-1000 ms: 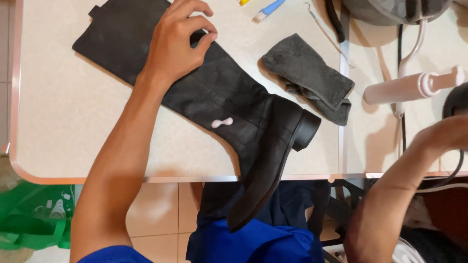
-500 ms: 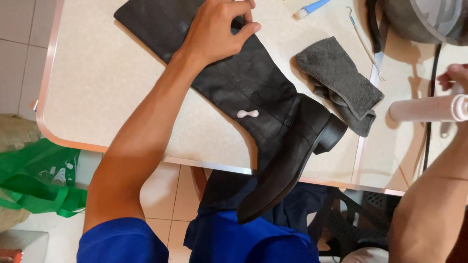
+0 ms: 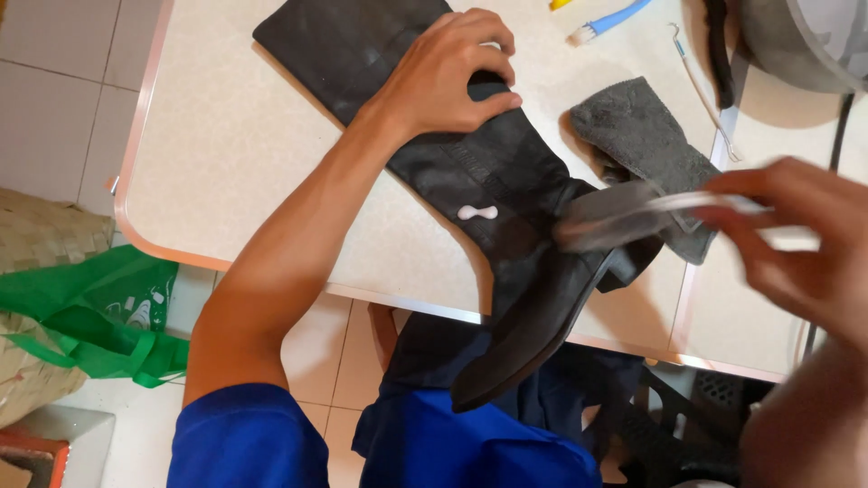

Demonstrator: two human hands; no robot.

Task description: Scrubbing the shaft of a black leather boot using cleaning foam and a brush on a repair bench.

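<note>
Beige table (image 3: pixel 226 154) w/ a pale rim fills the upper frame; tiled floor and a green bag (image 3: pixel 99 316) sit lower left.

Head view, the only one: a tall black boot (image 3: pixel 506 199) lies diagonally across the table, shaft at upper centre, sole hanging off the near edge toward my lap. A small white dab of cream (image 3: pixel 476 213) sits on the leather at mid-frame. My left hand (image 3: pixel 452 77) presses on the shaft, fingers curled down on the leather, pinning it, not wrapped round. My right hand (image 3: pixel 796 235), at the right edge, pinches a blurred brush-like tool (image 3: pixel 615 215), fingers closed on its handle; the tip is over the boot's ankle, just right of the dab. A grey cloth (image 3: pixel 642 136) lies beside it, a small blue brush (image 3: pixel 606 20) at the top.

To do this well, imo: keep the left-hand pressure firm so the shaft can't slide, meet the dab w/ light strokes, and spread thin before it smears.
</note>
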